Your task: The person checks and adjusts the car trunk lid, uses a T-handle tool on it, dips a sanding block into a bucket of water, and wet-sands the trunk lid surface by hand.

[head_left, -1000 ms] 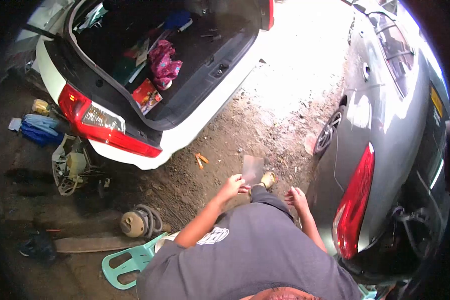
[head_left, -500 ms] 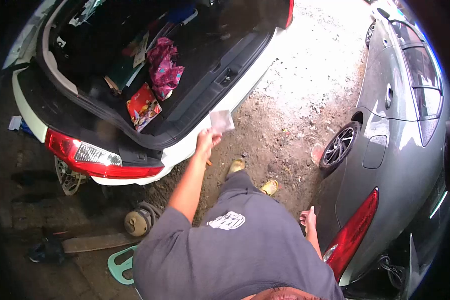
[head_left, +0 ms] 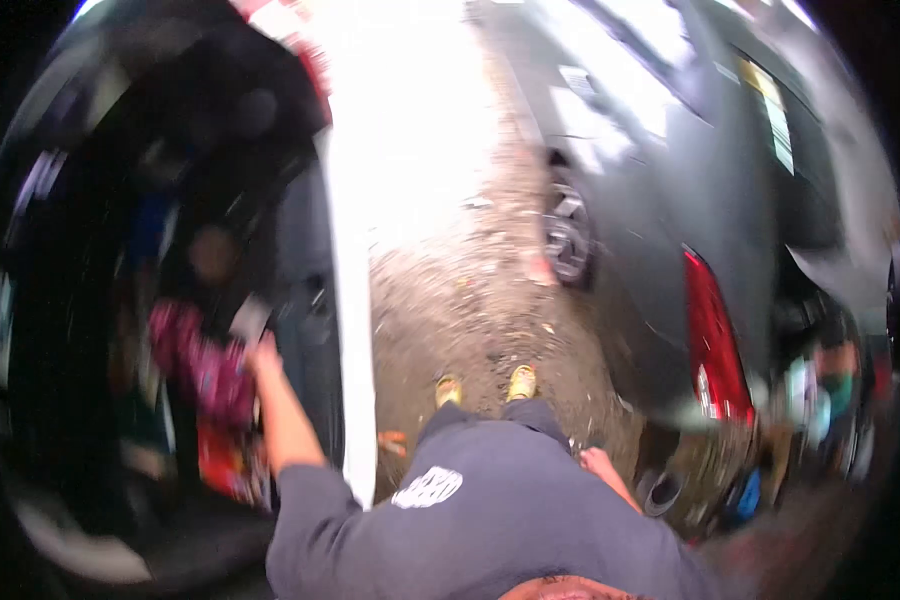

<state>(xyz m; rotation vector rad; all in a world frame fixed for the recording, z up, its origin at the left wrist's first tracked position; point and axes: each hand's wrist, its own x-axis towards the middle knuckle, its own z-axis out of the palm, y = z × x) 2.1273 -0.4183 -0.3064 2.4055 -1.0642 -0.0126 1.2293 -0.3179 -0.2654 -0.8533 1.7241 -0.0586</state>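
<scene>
My left hand reaches over the open trunk of the white car, pinching a small pale square packet. In the earlier frame the packet looks translucent, like clear plastic; what it contains I cannot make out. Just beside and below that hand lies a crumpled magenta patterned cloth or bag on the trunk floor. A red printed packet or book is nearer my body, partly behind my forearm. My right hand hangs low by my right side, near the grey car's rear; its fingers are smeared by motion.
The white car's rear sill borders the trunk. Opposite stands a grey car with a red tail light and a rear wheel. Between them is rough dirt ground, where my yellow sandals stand. An orange piece lies by the sill.
My view has swung and my body has turned. My left hand with the packet has moved from outside the sill to over the trunk. My right hand stays low at my side.
</scene>
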